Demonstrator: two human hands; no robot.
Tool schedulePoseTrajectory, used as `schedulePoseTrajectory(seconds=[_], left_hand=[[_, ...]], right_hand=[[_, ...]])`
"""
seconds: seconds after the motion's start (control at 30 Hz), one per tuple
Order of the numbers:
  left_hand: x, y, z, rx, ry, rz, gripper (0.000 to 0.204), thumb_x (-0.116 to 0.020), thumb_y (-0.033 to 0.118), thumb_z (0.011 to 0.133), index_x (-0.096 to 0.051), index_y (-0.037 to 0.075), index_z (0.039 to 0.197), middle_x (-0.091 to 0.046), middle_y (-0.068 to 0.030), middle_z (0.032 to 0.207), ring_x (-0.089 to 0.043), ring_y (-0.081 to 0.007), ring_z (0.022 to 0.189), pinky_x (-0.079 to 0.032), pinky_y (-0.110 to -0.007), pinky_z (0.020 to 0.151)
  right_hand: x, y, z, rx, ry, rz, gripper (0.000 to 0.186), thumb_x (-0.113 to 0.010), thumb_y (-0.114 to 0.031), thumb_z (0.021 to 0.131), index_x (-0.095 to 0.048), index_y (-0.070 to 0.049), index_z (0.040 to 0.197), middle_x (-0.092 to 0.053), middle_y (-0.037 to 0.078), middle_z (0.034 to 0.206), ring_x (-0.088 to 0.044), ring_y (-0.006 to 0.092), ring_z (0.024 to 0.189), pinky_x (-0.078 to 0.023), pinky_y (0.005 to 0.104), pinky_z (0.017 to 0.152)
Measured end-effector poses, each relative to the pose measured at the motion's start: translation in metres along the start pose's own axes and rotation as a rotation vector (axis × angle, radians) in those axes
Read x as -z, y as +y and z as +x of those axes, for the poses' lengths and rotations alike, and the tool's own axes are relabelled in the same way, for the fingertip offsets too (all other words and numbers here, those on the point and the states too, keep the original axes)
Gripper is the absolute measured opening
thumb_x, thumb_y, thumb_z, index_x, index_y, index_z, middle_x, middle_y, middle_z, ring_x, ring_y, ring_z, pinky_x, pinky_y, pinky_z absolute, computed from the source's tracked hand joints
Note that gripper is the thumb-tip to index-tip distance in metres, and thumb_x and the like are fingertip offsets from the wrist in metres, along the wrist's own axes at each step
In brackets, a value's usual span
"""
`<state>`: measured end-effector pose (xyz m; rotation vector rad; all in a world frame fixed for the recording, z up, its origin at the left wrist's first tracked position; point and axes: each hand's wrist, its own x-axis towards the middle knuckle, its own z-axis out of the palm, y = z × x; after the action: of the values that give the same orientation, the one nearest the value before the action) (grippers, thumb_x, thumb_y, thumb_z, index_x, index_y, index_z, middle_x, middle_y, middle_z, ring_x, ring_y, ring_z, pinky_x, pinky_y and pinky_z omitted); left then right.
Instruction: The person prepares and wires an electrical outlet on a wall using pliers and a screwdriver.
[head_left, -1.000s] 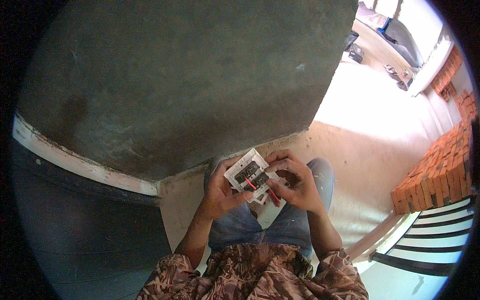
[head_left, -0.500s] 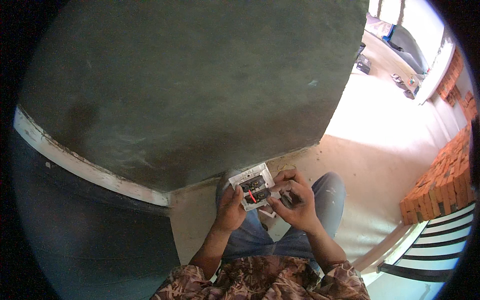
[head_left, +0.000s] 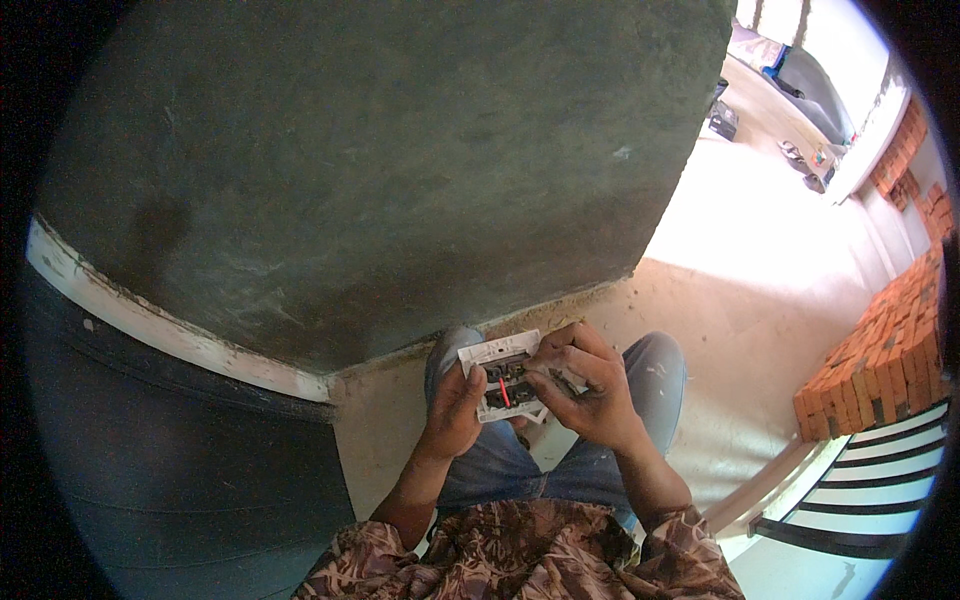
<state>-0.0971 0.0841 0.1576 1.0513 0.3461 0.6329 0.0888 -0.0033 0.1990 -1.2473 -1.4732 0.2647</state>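
Observation:
My left hand [head_left: 457, 412] grips the left side of a white electrical switch plate [head_left: 495, 350], held over my lap with its back up. Black modules [head_left: 512, 396] sit in its frame, and a short red wire [head_left: 504, 392] bridges them. On the right, my right hand [head_left: 588, 392] has thumb and fingers pinched together at the upper module's right side. Whatever lies between those fingertips is too small and covered to make out. A white corner [head_left: 538, 416] shows below the plate, under my right hand; I cannot tell if it is a separate piece.
A dark plastered wall [head_left: 380, 180] rises close in front of my knees. A dark surface with a white edge strip [head_left: 180, 338] lies at left. Stacked red bricks [head_left: 870, 375] and a black-barred railing [head_left: 850, 515] stand at right. Several items lie on the far floor, including a dark box [head_left: 722, 120].
My right hand has moved up and left, from the plate's lower right edge onto the upper module, its fingers drawn into a pinch. The left hand keeps its grip on the plate.

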Motion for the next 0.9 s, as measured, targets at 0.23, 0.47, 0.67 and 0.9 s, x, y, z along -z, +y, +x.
schedulePoseTrajectory(seconds=[0.23,0.47,0.67,0.9], left_hand=[[-0.014,0.024,-0.009,-0.016,0.047,-0.024,0.059,-0.043,0.042,0.105,-0.04,-0.003,0.143,-0.058,-0.0217,0.13,-0.067,-0.0281,0.108,-0.062,-0.041,0.08],[-0.057,0.063,-0.028,0.001,-0.244,-0.122,0.081,-0.059,0.053,0.093,-0.037,-0.004,0.145,-0.055,-0.0245,0.135,-0.063,-0.033,0.108,-0.055,-0.05,0.075],[-0.074,0.101,-0.001,-0.091,-0.493,-0.264,0.079,-0.064,0.053,0.091,-0.047,-0.009,0.136,-0.063,-0.0248,0.116,-0.066,-0.0264,0.086,-0.053,-0.042,0.068],[-0.059,0.137,0.088,-0.116,-0.182,0.284,0.056,-0.051,0.042,0.103,-0.047,0.003,0.142,-0.062,-0.0111,0.12,-0.064,-0.0172,0.099,-0.057,-0.033,0.079]], right_hand=[[0.003,0.007,-0.01,-0.055,0.212,0.287,0.017,-0.074,-0.006,0.085,-0.066,-0.001,0.099,-0.065,0.011,0.097,-0.063,0.0239,0.087,-0.05,0.0352,0.078],[0.012,0.043,-0.035,-0.415,0.484,0.491,0.012,-0.063,-0.011,0.097,-0.065,0.0,0.1,-0.064,0.006,0.086,-0.059,0.0138,0.078,-0.048,0.0292,0.073],[-0.013,0.065,-0.047,-0.627,0.392,0.506,0.022,-0.059,-0.022,0.099,-0.064,-0.001,0.098,-0.059,0.002,0.073,-0.055,0.0121,0.069,-0.043,0.0268,0.064],[0.062,0.048,0.005,-0.354,0.362,0.455,0.033,-0.052,-0.03,0.104,-0.063,-0.002,0.092,-0.056,0.001,0.069,-0.053,0.012,0.064,-0.042,0.027,0.062]])
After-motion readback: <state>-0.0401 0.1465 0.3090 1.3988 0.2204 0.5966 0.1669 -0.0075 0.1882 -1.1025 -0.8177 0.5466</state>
